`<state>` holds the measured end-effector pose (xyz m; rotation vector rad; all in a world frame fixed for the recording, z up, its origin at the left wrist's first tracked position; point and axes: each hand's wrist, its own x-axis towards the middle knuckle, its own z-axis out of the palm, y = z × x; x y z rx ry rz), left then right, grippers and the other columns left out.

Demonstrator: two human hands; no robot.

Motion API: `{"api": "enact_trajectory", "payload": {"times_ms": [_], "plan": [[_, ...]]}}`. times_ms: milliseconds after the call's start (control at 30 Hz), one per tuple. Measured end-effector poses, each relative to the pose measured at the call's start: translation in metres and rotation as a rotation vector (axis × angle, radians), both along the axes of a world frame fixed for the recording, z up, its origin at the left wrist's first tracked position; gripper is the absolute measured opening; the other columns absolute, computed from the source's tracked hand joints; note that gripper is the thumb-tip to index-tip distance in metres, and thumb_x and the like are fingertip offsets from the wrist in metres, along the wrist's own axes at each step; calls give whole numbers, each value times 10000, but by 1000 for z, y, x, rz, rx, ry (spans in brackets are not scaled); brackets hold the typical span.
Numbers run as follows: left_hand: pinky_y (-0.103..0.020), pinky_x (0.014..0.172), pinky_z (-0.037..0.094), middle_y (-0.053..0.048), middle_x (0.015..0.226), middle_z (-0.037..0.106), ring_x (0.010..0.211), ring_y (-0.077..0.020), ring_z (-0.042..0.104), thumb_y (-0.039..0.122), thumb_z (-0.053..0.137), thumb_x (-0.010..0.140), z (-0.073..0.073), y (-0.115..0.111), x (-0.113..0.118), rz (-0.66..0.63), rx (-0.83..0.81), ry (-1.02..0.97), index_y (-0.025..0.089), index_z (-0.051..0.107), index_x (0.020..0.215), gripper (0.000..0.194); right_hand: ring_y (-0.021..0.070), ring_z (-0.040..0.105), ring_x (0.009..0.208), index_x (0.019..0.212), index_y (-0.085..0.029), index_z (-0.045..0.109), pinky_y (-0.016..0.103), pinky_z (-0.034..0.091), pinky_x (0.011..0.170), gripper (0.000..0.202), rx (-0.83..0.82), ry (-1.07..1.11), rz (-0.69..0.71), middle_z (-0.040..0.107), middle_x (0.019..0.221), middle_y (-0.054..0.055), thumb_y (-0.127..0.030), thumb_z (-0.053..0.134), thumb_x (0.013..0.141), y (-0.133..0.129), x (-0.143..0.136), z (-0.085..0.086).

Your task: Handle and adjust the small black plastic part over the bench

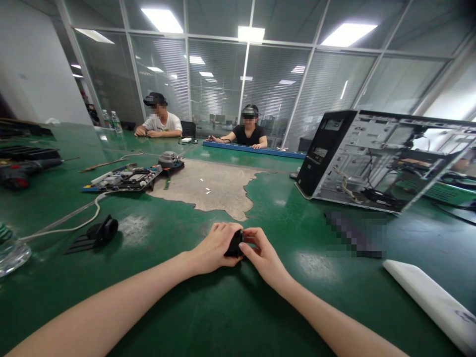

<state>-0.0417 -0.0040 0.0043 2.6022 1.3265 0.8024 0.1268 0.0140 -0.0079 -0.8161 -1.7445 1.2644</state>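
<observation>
A small black part (234, 245) is held between my two hands over the green table (238, 317), near the middle of the view. My left hand (217, 244) wraps round it from the left, with the fingers over its top. From the right, my right hand (260, 250) pinches its edge with thumb and fingers. Much of the part is hidden by my hands. To the left lies a black plastic piece with a round opening (97, 233). Beyond my hands is a torn, bare brownish patch (219, 186) with small white scraps on it.
An open computer case (323, 153) stands at the right. A white block (431, 297) lies at the lower right. A circuit board (128, 178), a drill (28, 168) and a clear bottle (13, 250) are at the left. Two people sit across the table, behind a blue bar (256, 149).
</observation>
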Motion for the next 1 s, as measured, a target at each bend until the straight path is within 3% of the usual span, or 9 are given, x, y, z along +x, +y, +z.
{"api": "enact_trajectory", "payload": {"times_ms": [167, 367, 600, 833, 1000], "plan": [[-371, 848, 317, -63, 1100, 486, 965, -236, 459, 231, 599, 685, 0, 0, 0, -2, 1, 0, 212, 303, 1161, 561, 161, 555, 924, 960, -218, 467, 313, 477, 789, 206, -10, -17, 62, 542, 952, 24, -272, 549, 779, -1, 2, 1], [-374, 862, 313, -68, 1130, 474, 990, -237, 448, 241, 604, 708, 1, -1, 1, -19, 19, 4, 208, 273, 1177, 575, 155, 538, 946, 887, -218, 487, 259, 487, 727, 122, 40, 38, 24, 507, 932, 10, -263, 534, 784, -2, 2, 3], [-363, 868, 309, -57, 1091, 488, 991, -224, 452, 232, 597, 713, 0, 1, 1, -23, 25, -3, 208, 292, 1169, 550, 156, 546, 881, 990, -215, 462, 294, 500, 707, 250, -55, -8, 22, 522, 968, 34, -259, 553, 760, -1, 0, 3], [-371, 864, 307, -66, 1103, 485, 987, -232, 458, 255, 596, 715, -2, 3, 1, -13, 32, 4, 206, 286, 1175, 556, 158, 529, 911, 836, -211, 503, 262, 488, 692, 116, 35, 78, 13, 495, 907, 14, -289, 550, 765, -1, 1, 4], [-364, 863, 304, -61, 1089, 491, 987, -230, 459, 243, 594, 711, -3, 3, 1, -15, 25, -2, 209, 296, 1166, 545, 148, 552, 863, 944, -213, 466, 291, 490, 707, 202, -74, 25, 14, 527, 956, 26, -277, 541, 767, 0, 0, 5]]}}
